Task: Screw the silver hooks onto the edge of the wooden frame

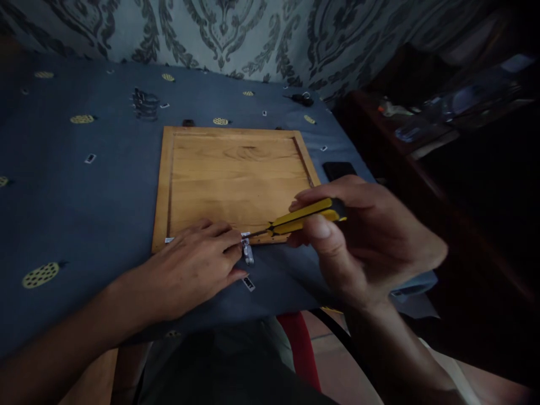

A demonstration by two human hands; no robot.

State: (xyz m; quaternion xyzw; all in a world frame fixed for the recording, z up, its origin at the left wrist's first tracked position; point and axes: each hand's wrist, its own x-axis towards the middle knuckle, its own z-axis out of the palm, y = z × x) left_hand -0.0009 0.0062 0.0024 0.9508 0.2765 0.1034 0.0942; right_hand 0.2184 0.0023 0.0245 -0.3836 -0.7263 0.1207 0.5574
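- right hand [365,242]: fingers and thumb clamped on the yellow and black handle of the screwdriver [301,218]; shaft points left, its tip at the hinge [248,253].
- left hand [198,261]: lies palm down over the near edge of the board [232,180], fingertips at the hinge; whether they pinch it cannot be told, being partly hidden.
- hinge: metal, just left of the screwdriver grip, at the board's near edge, one part sticking out toward the person.
- board: wooden, framed, flat on the blue cloth [105,208], beyond and to the left of the right hand's grip.
- black flat item [338,170]: on the cloth, beyond the right hand, near the board's right side.
- dark cluster [145,105]: on the cloth, well beyond the left hand; too blurred to identify.
- small dark object [302,100]: on the cloth, well beyond the right hand's grip; details unclear.
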